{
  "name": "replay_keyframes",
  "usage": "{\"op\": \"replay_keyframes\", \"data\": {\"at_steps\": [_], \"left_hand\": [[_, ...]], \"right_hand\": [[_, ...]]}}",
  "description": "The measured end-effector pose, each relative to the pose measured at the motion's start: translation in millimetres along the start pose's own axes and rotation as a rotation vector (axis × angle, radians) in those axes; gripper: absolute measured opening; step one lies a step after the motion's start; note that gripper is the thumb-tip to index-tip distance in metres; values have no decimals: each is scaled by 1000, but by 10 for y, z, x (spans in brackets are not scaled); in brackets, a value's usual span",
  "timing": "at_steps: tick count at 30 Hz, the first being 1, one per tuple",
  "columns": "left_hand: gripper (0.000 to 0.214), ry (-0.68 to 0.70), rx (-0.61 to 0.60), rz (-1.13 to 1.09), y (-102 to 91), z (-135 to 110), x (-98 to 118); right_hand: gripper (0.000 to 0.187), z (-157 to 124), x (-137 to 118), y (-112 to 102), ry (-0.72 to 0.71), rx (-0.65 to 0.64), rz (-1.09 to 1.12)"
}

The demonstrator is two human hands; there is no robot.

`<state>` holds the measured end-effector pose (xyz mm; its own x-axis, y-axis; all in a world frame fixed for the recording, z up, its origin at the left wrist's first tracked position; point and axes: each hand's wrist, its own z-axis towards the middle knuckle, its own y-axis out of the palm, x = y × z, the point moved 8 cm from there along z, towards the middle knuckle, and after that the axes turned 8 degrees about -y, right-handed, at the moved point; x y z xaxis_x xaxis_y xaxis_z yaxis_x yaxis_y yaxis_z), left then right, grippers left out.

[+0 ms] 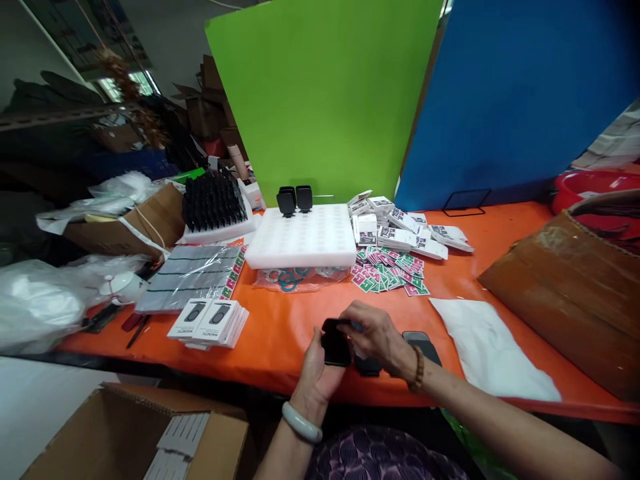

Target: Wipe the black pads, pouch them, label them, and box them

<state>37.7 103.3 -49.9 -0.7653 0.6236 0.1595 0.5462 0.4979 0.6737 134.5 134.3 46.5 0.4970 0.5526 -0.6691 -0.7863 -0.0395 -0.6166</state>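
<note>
My left hand [317,377], with a pale bangle at the wrist, is closed around the side of a flat black rounded panel [336,348]. My right hand [377,337], wearing a beaded bracelet, pinches at the panel's upper edge; whether it grips the panel itself or a small piece on it is hidden by the fingers. Beneath the right hand another dark flat piece [367,366] lies at the table's front edge. Just right of it, partly behind the forearm, rests a dark grey phone-like slab [423,343].
White boxes [210,320] marked MAGNETIC are stacked left. A white foam block [303,237] carries black upright stands [295,200]. Behind right lie a heap of small boxes [400,227] and colourful cards [385,270]. A white pouch [493,347] and brown bag [565,293] sit right.
</note>
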Motion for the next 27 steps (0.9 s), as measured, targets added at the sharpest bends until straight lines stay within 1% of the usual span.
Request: {"op": "replay_keyframes", "data": {"at_steps": [2,4,6,8,10,11,12,14,15,16,17,18,20,22,24,27], "left_hand": [[42,28,36,-36,-30,-14,104],[45,27,46,-30,-42,-41,181],[45,28,46,-24,-47,-76,241],[43,33,32,-13,-48,-112,291],[39,46,4,-3,-57,-142,342],[35,72,-11,15,-72,-156,383],[30,125,-20,46,-100,-172,446],[13,296,-21,173,-178,-222,618],[7,394,-9,266,-224,-254,709],[12,480,12,373,-274,-282,788],[22,538,39,486,-326,-295,844],[32,567,73,605,-383,-289,880],[46,592,166,831,-508,-251,927],[48,632,299,1077,-606,-220,964],[43,683,437,1272,-659,-215,984],[38,755,586,1486,-636,-257,952]], "right_hand": [[9,-154,-222,225,-124,-94,-104],[17,-289,-345,394,-187,-151,-141],[26,-342,-374,453,-192,-154,-103],[28,-296,-338,436,-168,-154,-10],[23,-165,-234,373,-100,-150,116],[20,-83,-152,346,-39,-152,186],[17,0,-54,336,41,-162,258],[13,135,147,397,218,-227,389],[13,180,228,469,294,-286,434],[13,211,288,557,347,-357,453],[14,232,331,650,374,-425,446],[15,247,365,741,382,-482,421],[15,263,414,900,366,-546,351],[16,272,452,995,338,-533,288],[19,275,485,1008,319,-484,220],[18,302,532,865,306,-409,126]]}}
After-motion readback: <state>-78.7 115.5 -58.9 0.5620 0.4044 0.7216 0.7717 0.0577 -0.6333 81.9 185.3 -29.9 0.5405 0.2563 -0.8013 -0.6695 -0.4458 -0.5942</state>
